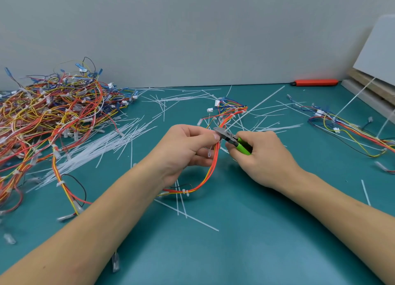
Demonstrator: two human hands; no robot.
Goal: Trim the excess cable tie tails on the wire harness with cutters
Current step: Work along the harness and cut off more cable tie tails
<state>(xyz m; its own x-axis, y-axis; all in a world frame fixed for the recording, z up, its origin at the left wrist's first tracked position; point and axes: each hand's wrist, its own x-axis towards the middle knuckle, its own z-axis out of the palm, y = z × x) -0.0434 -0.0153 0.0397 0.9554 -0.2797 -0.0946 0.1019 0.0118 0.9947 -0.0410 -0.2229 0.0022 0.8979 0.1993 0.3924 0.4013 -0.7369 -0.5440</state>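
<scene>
Fingers (210, 138) of the left hand (188, 150) pinch the wires (211, 171); right hand (263, 158) grips the cutters (232, 138). Best cut flush at the tie head, sparing insulation.

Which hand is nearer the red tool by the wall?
Right. The right hand, gripping the green-handled cutters, sits below-left of the red tool; the left hand is farther left.

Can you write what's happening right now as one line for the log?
left hand holds wire harness | right hand grips green cutters | cutter tip at bundle by left fingers | cut tails on mat
</scene>
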